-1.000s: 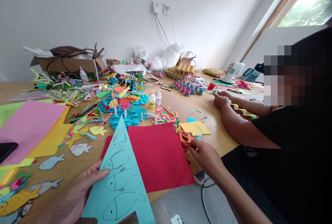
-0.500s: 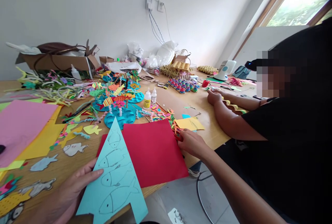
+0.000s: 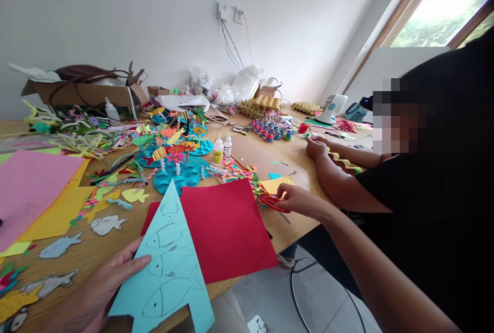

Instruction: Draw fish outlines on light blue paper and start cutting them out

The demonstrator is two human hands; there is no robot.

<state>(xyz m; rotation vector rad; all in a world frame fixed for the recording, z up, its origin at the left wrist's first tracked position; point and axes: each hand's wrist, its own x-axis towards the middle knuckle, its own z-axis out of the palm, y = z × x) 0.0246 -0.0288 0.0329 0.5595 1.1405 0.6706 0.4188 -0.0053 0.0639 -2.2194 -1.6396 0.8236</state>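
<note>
My left hand (image 3: pixel 121 268) grips the lower left edge of a light blue piece of paper (image 3: pixel 175 266), thumb on top. Several fish are drawn on this paper in pencil, and a notch is cut out of its lower edge. Red sheets of paper (image 3: pixel 231 230) lie just behind and to the right of it on the table. To their right, my right hand (image 3: pixel 299 202) has its fingers closed on the red handles of a pair of scissors (image 3: pixel 273 202). A grey blade points down toward the table edge. A yellow paper piece (image 3: pixel 276 185) is beside these fingers.
Paper fish stand on blue egg-carton bases (image 3: pixel 175 177) behind the red paper. Two glue bottles (image 3: pixel 217 150) stand nearby among paper scraps. Pink paper (image 3: pixel 42 194) and loose fish cutouts (image 3: pixel 108 225) lie left. At right, a co-worker (image 3: pixel 424 209) in black handles an egg-carton strip (image 3: pixel 343 160).
My right hand has moved right, drawing the red-handled scissors out from beside the red paper. My left hand and the blue paper have shifted slightly left and down in view.
</note>
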